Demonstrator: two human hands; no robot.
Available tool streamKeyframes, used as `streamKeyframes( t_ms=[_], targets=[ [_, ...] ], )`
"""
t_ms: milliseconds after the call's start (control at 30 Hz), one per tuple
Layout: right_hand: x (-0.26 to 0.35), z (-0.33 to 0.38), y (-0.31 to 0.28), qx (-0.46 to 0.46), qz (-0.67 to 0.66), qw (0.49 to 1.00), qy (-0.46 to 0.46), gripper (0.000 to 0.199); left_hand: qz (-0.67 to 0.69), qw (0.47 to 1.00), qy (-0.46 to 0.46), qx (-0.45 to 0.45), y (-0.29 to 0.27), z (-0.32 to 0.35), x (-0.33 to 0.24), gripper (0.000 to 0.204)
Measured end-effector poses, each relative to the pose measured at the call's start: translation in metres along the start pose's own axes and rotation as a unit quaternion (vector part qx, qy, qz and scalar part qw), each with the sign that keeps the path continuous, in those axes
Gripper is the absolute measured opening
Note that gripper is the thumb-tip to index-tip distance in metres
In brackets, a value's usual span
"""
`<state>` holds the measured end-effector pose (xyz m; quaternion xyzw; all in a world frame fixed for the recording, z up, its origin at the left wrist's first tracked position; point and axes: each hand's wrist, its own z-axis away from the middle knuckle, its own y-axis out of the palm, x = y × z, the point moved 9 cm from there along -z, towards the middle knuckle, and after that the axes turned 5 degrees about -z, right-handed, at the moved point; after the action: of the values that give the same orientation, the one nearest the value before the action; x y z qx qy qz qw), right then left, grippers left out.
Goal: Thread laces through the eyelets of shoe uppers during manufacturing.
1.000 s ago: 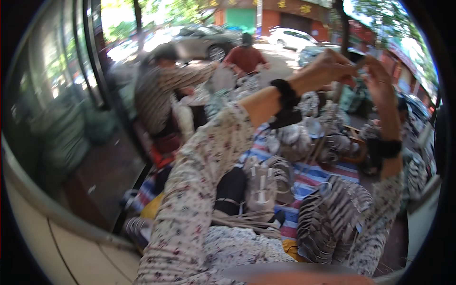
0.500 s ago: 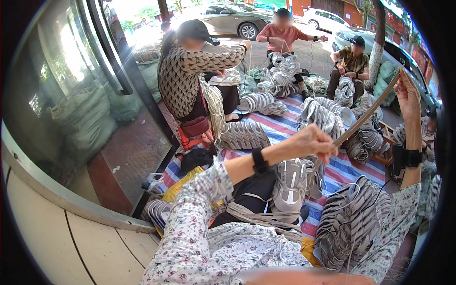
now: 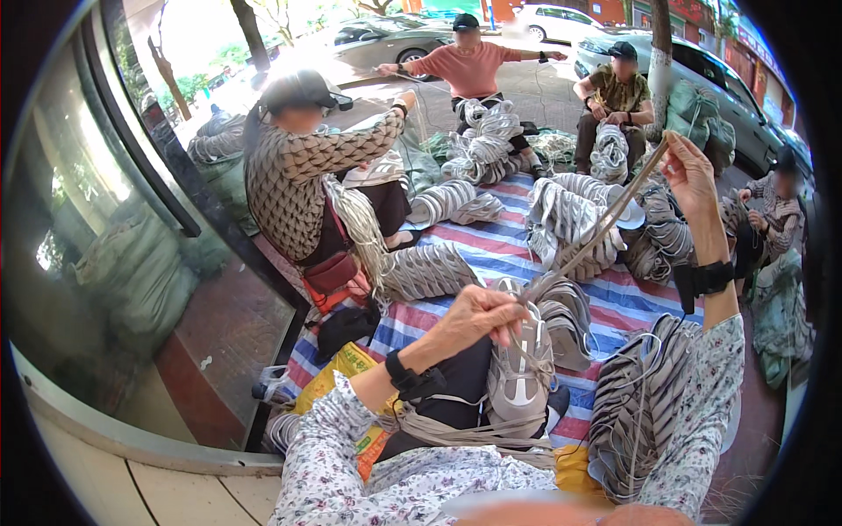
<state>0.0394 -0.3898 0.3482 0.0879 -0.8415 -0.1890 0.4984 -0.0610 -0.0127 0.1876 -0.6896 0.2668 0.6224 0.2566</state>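
Note:
Between my two hands a thin bundle of beige laces (image 3: 605, 230) is stretched on a slant, rising to the right. My left hand (image 3: 481, 314) pinches its lower end in front of my lap, and a short tail hangs below the fingers. My right hand (image 3: 691, 175) is raised and closed on the upper end. Under my left hand, a grey-and-white shoe upper (image 3: 519, 386) rests on my dark-trousered leg. More beige laces (image 3: 478, 431) lie across my lap. A stack of grey shoe uppers (image 3: 645, 408) stands by my right arm.
A striped tarp (image 3: 478, 237) covers the ground, with rows of shoe uppers (image 3: 430, 270) on it. Several people sit around working with laces, one at near left (image 3: 307, 167). A glass door (image 3: 175, 289) borders the left. Sacks (image 3: 781, 316) and parked cars (image 3: 702, 88) are on the right.
The view has turned a little to the right. My left hand has drawn lower along the laces, and a tail now shows under it. A person at the back has spread both arms wide.

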Motion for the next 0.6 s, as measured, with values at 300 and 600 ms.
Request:
streamKeyframes(
  t_ms=[300,600],
  targets=[
    [-0.090,0.049,-0.042,-0.021,0.120,0.980,0.157,0.021,-0.031,0.977,0.118,-0.177,-0.087,-0.040,-0.081,0.028],
    [-0.191,0.164,-0.091,-0.012,0.059,0.965,0.254,0.021,0.029,0.947,0.254,-0.195,-0.126,-0.091,-0.161,0.022]
  ],
)
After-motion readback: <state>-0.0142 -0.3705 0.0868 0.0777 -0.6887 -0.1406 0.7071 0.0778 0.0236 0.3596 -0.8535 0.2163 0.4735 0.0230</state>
